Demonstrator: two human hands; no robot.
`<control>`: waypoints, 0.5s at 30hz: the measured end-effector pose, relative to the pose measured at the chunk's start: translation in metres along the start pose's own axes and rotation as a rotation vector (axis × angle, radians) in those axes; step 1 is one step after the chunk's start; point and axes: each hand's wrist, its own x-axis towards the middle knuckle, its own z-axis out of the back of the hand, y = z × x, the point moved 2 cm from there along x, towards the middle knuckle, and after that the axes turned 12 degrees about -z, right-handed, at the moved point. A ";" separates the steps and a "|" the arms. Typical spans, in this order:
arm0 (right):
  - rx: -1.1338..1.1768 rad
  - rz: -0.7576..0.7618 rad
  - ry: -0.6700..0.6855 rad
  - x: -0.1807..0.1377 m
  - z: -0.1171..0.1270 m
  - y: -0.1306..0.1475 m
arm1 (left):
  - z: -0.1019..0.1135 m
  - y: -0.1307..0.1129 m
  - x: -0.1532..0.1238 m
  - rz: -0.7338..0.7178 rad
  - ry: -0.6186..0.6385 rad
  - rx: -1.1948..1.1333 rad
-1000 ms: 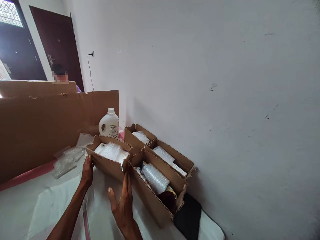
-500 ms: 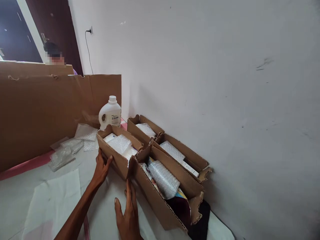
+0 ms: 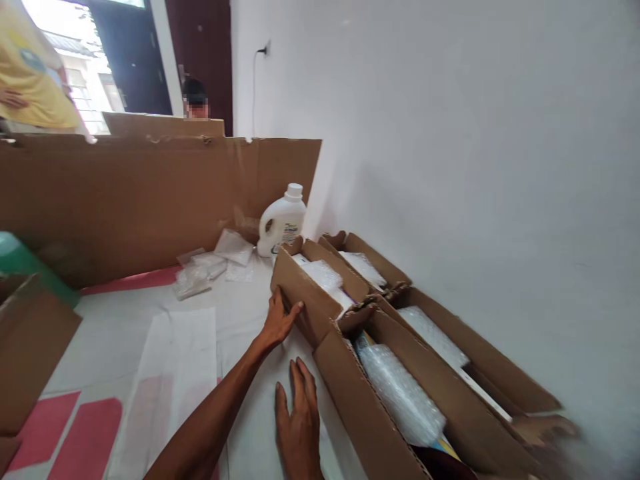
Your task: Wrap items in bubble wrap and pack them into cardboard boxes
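My left hand (image 3: 279,321) rests with fingers spread against the side of a cardboard box (image 3: 300,283), which holds bubble-wrapped packs and white items. Lower down, my right hand (image 3: 300,417) is open with its fingers stretched forward, just left of the nearer long cardboard box (image 3: 360,407) and holding nothing. Inside that nearer box lies a bubble-wrapped roll (image 3: 400,393) beside printed packaging. Two more boxes stand along the wall: one with a bubble-wrapped pack (image 3: 364,265), another with bubble wrap (image 3: 435,333) and a white carton.
Behind the boxes stands a white jug (image 3: 284,223). Flat clear bags (image 3: 205,267) lie by a tall cardboard panel (image 3: 125,200). At left are a green object (image 3: 35,267) and a cardboard box (image 3: 35,353). Beyond the panel are a person (image 3: 196,100) and someone in yellow (image 3: 35,73).
The view has turned left, so everything appears farther right, and the person in yellow now shows. My left hand stays at the box side; my right hand sits slightly apart from the nearer box.
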 end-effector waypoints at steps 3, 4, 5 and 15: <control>-0.016 0.044 -0.002 0.004 -0.001 -0.002 | 0.021 -0.002 -0.025 -0.018 0.019 -0.014; -0.024 0.064 -0.003 0.005 -0.001 -0.002 | 0.030 -0.003 -0.039 -0.028 0.009 -0.011; -0.032 0.086 -0.006 0.005 -0.001 -0.003 | 0.041 -0.004 -0.058 -0.039 -0.011 -0.001; -0.164 0.263 -0.018 0.010 -0.007 -0.012 | 0.183 -0.061 -0.265 -0.265 -0.515 0.755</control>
